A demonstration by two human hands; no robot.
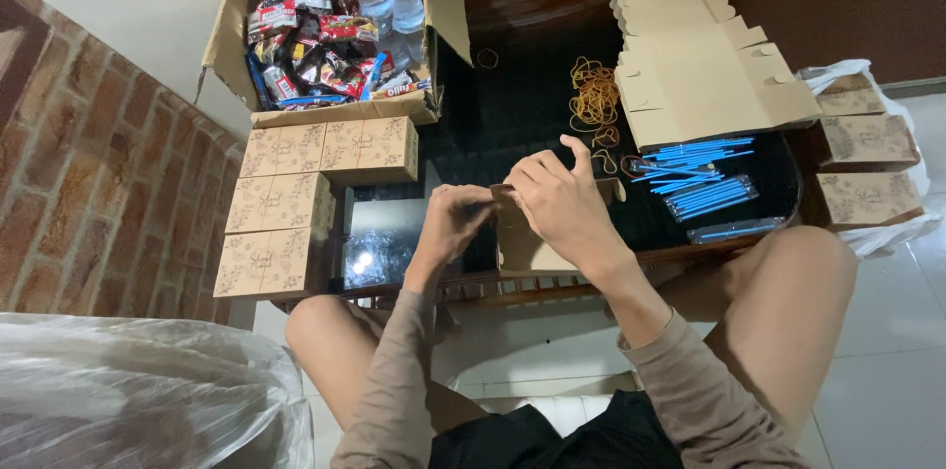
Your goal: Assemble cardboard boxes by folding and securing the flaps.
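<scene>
A: Item one: small kraft cardboard box (522,247), partly folded; held over the near edge of the dark glass table (512,104), between both hands; its long axis cannot be told, most of it being hidden.

B: Grip noted: left hand (451,221) closed on the box's left upper edge, fingers curled; right hand (562,198) laid over the top from the right, fingers bent down onto a flap; neither hand is nearer, both being in contact.

A: Items adjacent: rubber bands (594,95) heaped beyond the right hand; blue straws (705,183) to its right; flat unfolded box blanks (690,65) stacked behind those.

B: Items left: closed patterned boxes (296,193) set in rows; open carton of snack packets and water cups (335,35) behind them.
</scene>
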